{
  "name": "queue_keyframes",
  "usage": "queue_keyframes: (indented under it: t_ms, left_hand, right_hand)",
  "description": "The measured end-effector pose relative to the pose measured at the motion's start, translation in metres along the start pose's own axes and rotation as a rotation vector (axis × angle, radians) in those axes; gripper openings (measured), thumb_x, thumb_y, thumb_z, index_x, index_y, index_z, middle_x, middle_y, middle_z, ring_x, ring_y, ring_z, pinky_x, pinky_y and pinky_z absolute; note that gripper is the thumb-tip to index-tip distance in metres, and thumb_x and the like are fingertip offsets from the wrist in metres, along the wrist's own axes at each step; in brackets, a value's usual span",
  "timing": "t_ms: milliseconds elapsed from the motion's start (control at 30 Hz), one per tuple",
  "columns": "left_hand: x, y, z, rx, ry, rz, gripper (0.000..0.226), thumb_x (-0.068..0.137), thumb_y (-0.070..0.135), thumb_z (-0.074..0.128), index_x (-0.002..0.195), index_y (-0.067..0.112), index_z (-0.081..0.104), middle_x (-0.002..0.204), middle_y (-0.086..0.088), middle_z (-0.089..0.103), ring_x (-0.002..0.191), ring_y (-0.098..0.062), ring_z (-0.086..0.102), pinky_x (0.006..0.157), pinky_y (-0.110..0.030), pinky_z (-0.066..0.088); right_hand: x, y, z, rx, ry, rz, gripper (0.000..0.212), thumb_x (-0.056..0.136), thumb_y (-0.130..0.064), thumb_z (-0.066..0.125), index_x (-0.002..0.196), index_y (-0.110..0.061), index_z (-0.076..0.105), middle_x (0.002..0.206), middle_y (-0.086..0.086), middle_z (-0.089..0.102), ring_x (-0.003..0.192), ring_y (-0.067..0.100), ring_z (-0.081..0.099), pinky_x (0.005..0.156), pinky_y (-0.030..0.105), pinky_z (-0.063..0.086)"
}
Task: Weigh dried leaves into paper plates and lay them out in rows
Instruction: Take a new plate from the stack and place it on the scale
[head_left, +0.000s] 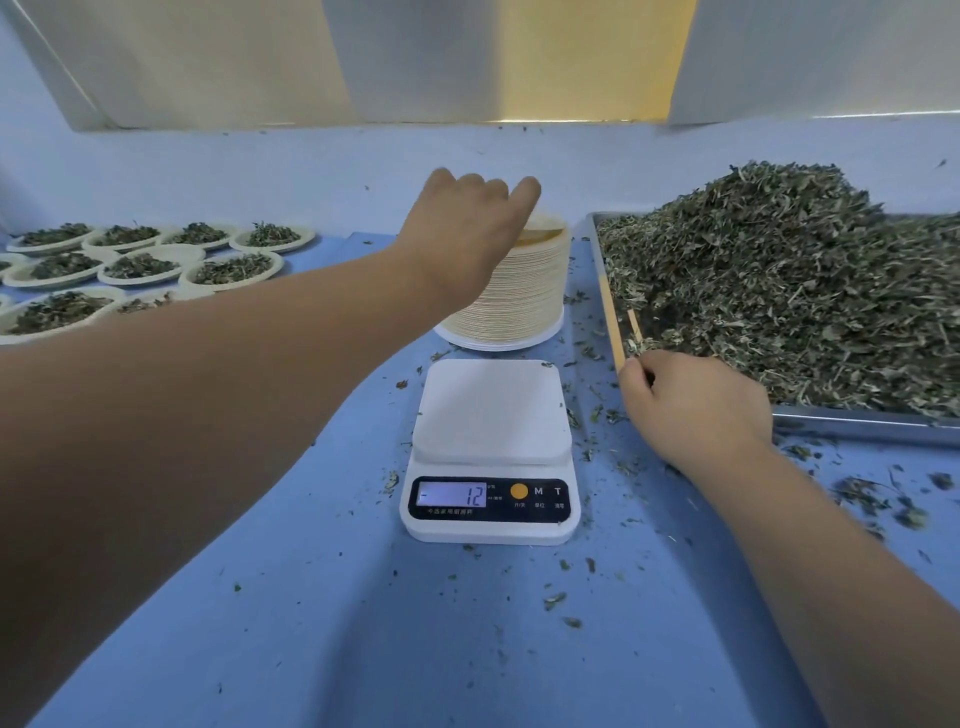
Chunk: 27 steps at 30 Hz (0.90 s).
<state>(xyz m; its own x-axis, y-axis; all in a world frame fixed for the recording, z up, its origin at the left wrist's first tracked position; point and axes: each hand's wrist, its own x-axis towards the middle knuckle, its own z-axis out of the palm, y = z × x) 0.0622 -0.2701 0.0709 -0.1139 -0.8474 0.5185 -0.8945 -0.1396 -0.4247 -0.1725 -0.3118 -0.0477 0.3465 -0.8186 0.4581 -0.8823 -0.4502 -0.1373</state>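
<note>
since the left hand (467, 228) is over the tall stack of round cream paper plates (519, 296), fingers curved down onto the top one and blurred, i can't tell if it has a plate gripped or only touches it. main risk: two plates lift stuck together. the small white digital kitchen scale (491, 415) in front of the stack has a bare platform and its lcd display (452, 493) reads minus 12, probably a one-plate tare, so a double would skew the weight.

right hand (696, 410) sits at the near-left corner of the steel tray (857, 423), fingers curled under; can't tell if it pinches anything. the heap of dried green-grey leaves (779, 291) piled in the tray reaches the rim there, so a careless grab spills more onto the blue table cover (337, 623), already littered with leaf crumbs (878, 499).

filled paper plates (140, 265) lie in rows far left, close beside the left forearm; a low swing back could clip them.
</note>
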Motion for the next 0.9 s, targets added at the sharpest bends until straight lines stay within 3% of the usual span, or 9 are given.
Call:
queue_keyframes:
  t_ms: [100, 167, 233, 367, 433, 500, 633, 800, 900]
  left_hand:
    - [0.002, -0.006, -0.003, -0.209, 0.039, -0.262, 0.037, 0.074, -0.011, 0.048, 0.104, 0.01, 0.058, 0.091, -0.008, 0.054, 0.085, -0.03, 0.049, 0.073, -0.038, 0.033]
    - [0.001, -0.011, -0.005, -0.432, 0.076, -0.466, 0.031, 0.075, -0.01, 0.044, 0.09, 0.012, 0.059, 0.099, -0.008, 0.055, 0.089, -0.028, 0.05, 0.068, -0.032, 0.034]
    - [-0.008, -0.015, -0.005, -0.588, 0.186, -0.547, 0.03, 0.074, -0.01, 0.043, 0.084, 0.009, 0.063, 0.102, -0.007, 0.056, 0.09, -0.025, 0.053, 0.065, -0.026, 0.033]
    - [-0.056, -0.017, 0.003, -0.79, 0.457, -0.572, 0.03, 0.08, -0.009, 0.054, 0.085, 0.01, 0.077, 0.112, -0.004, 0.061, 0.099, -0.007, 0.053, 0.079, -0.006, 0.035]
    - [-0.081, -0.012, 0.008, -0.917, 0.51, -0.577, 0.03, 0.081, -0.01, 0.061, 0.09, 0.012, 0.079, 0.108, -0.003, 0.059, 0.095, -0.006, 0.056, 0.083, -0.013, 0.045]
    - [-0.101, -0.003, 0.012, -1.077, 0.532, -0.559, 0.034, 0.079, -0.013, 0.065, 0.093, 0.015, 0.077, 0.105, -0.005, 0.057, 0.092, -0.013, 0.059, 0.081, -0.025, 0.05]
    - [-0.126, 0.01, 0.02, -1.189, 0.473, -0.575, 0.038, 0.076, -0.015, 0.069, 0.09, 0.02, 0.075, 0.102, -0.006, 0.06, 0.093, -0.025, 0.062, 0.08, -0.046, 0.054]
    - [-0.146, 0.012, 0.036, -1.134, 0.374, -0.594, 0.042, 0.079, -0.013, 0.07, 0.086, 0.028, 0.074, 0.099, 0.004, 0.06, 0.091, -0.008, 0.059, 0.078, -0.02, 0.048]
    - [-0.154, 0.009, 0.045, -1.127, 0.33, -0.602, 0.046, 0.08, -0.015, 0.071, 0.094, 0.028, 0.075, 0.099, 0.006, 0.061, 0.093, -0.01, 0.061, 0.083, -0.027, 0.053]
  right_hand:
    - [0.0, 0.0, -0.001, -0.001, -0.004, 0.002, 0.047, 0.102, -0.045, 0.03, 0.065, -0.023, 0.05, 0.054, -0.002, 0.052, 0.047, 0.018, 0.047, 0.049, 0.022, 0.029]
    - [0.0, 0.0, -0.001, 0.005, -0.003, 0.001, 0.047, 0.102, -0.044, 0.03, 0.065, -0.023, 0.05, 0.053, -0.002, 0.052, 0.047, 0.018, 0.047, 0.049, 0.022, 0.029]
    - [0.0, 0.0, -0.001, 0.004, -0.004, 0.003, 0.047, 0.101, -0.045, 0.03, 0.066, -0.023, 0.052, 0.053, -0.002, 0.052, 0.047, 0.018, 0.047, 0.049, 0.022, 0.029]
    - [0.0, -0.001, -0.001, 0.02, 0.009, 0.027, 0.037, 0.099, -0.046, 0.032, 0.083, -0.025, 0.056, 0.059, -0.004, 0.056, 0.052, 0.017, 0.05, 0.05, 0.023, 0.033]
    - [0.0, 0.0, -0.001, 0.03, 0.009, 0.046, 0.03, 0.099, -0.046, 0.034, 0.094, -0.027, 0.057, 0.062, -0.005, 0.057, 0.054, 0.017, 0.052, 0.05, 0.023, 0.035]
    - [0.0, 0.0, -0.001, 0.036, 0.004, 0.036, 0.032, 0.099, -0.046, 0.035, 0.094, -0.026, 0.06, 0.063, -0.005, 0.057, 0.054, 0.018, 0.052, 0.05, 0.023, 0.033]
    - [-0.001, 0.0, -0.001, 0.038, 0.001, 0.042, 0.036, 0.098, -0.044, 0.033, 0.082, -0.023, 0.058, 0.062, -0.003, 0.056, 0.053, 0.02, 0.05, 0.052, 0.024, 0.033]
    - [-0.001, -0.003, -0.002, 0.009, -0.017, 0.054, 0.036, 0.099, -0.041, 0.032, 0.083, -0.023, 0.059, 0.062, -0.001, 0.057, 0.053, 0.018, 0.049, 0.052, 0.023, 0.032]
    - [-0.002, -0.004, -0.003, -0.006, -0.029, 0.052, 0.036, 0.1, -0.04, 0.033, 0.087, -0.022, 0.061, 0.063, 0.0, 0.057, 0.054, 0.019, 0.05, 0.052, 0.024, 0.033]
